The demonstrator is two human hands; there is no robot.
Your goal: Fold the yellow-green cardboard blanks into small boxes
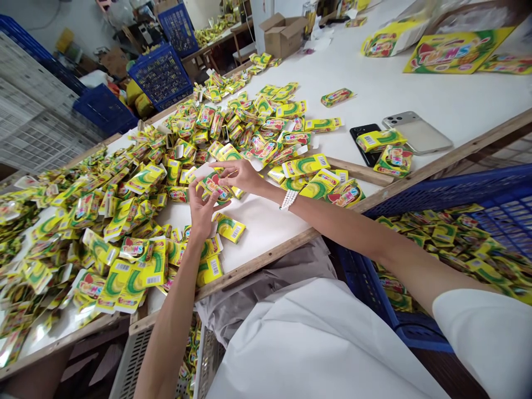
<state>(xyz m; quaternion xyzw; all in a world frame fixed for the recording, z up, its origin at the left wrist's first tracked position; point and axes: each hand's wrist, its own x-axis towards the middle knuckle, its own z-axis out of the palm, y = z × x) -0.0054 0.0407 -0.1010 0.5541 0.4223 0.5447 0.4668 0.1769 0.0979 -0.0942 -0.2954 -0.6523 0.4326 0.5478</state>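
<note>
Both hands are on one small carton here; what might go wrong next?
The small carton is held only by the fingertips of the left hand and right hand; it may slip into the look-alike pile. The edge cartons beside the left forearm might get swept off the table. The silver phone, near the rim, may get knocked.
</note>
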